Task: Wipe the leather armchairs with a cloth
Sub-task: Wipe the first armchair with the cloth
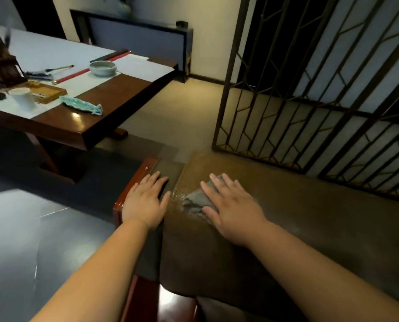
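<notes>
A brown leather armchair (310, 224) fills the lower right, its broad top surface running towards the right. A grey cloth (197, 199) lies flat on that leather near its left end. My right hand (231, 205) presses on the cloth with straight, spread fingers, covering most of it. My left hand (145, 201) rests flat on the dark padded armrest (168, 168) beside the red-brown wooden frame (133, 182), fingers straight. The cloth's right part is hidden under my right hand.
A dark wooden desk (114, 98) stands at the upper left with a white mat, a celadon bowl (102, 68), a white cup (23, 98), brushes and a teal ornament (81, 105). A black lattice screen (310, 89) stands close behind the armchair. Beige floor (182, 108) lies between.
</notes>
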